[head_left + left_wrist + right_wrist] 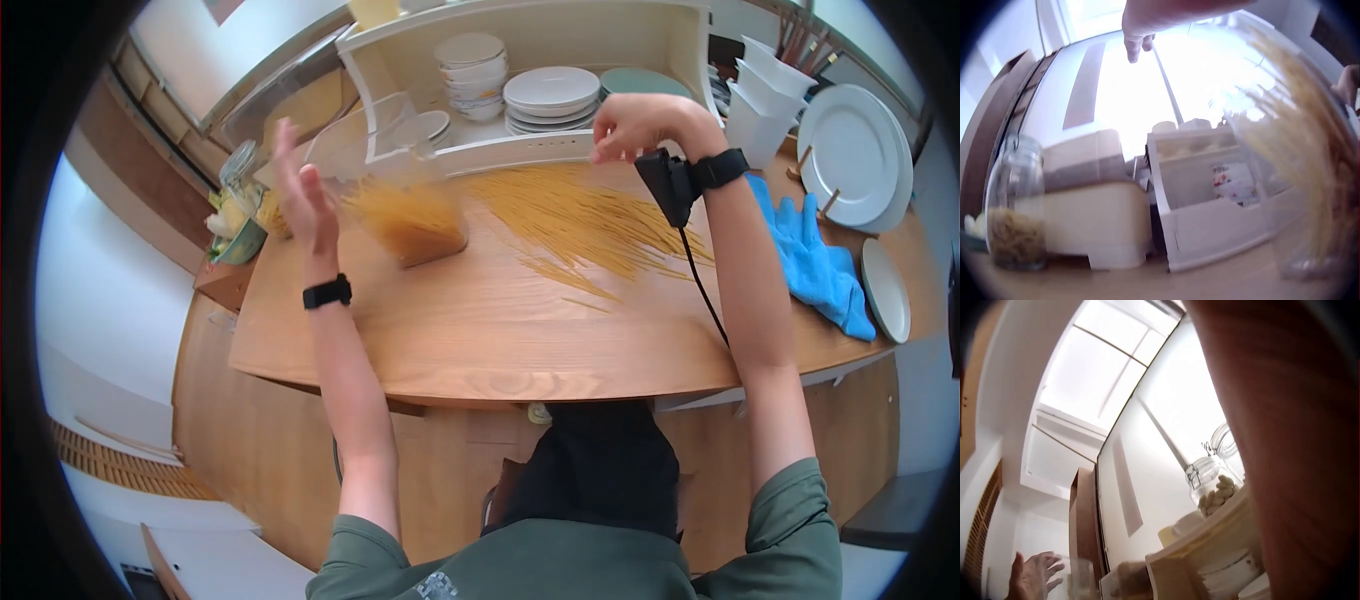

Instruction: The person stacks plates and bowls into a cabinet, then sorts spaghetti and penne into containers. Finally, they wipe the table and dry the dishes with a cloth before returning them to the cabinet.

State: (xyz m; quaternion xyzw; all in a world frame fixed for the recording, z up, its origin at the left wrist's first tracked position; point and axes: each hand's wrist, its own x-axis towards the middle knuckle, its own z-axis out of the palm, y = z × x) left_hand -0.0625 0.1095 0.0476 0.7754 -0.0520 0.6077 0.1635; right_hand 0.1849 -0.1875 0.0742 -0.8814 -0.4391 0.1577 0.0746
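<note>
Beside a clear container point(440, 235) of spaghetti, my left hand point(308, 205) is raised with straight fingers and the thumb apart. The container looks blurred and slightly tilted on the table. In the left wrist view, spaghetti point(1310, 137) shows through its wall at the right, and part of my left hand point(1166, 15) reaches in from the top. My right hand point(645, 125) hangs from a bent wrist above loose spaghetti point(590, 225) spread over the wooden table. Its fingers curl loosely with nothing visible in them. The right wrist view shows my left hand point(1032, 575) near the container's wall.
Behind the spaghetti stands a white shelf unit point(540, 152) with stacked bowls point(472, 75) and plates point(552, 90). Blue gloves point(815, 265) and upright white plates point(850, 155) are at the right. A glass jar point(1017, 206) and a green bowl point(240, 243) stand at the left.
</note>
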